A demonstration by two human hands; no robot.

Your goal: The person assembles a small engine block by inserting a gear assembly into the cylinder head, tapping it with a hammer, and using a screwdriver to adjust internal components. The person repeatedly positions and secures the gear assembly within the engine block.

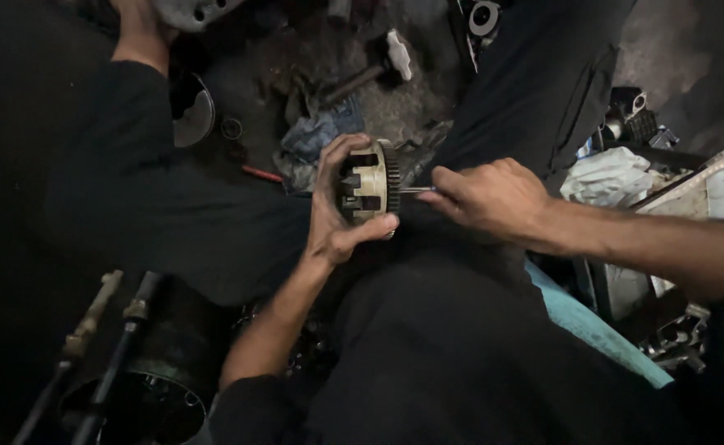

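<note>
The left hand (335,216) clamps a round, toothed metal clutch basket (370,188) upright over the lap, steadying it, while the right hand (491,198), just beside, grips a thin metal tool (415,189) against its back.

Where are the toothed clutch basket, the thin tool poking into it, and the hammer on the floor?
Clutch basket (370,185), head view: on its slotted pale face.
Thin tool (417,189), head view: on the metal shaft.
Hammer (398,53), head view: on its pale head.

Tool tip (415,189) hidden behind the toothed clutch basket (370,188), handle buried in the right hand (485,198).
</note>
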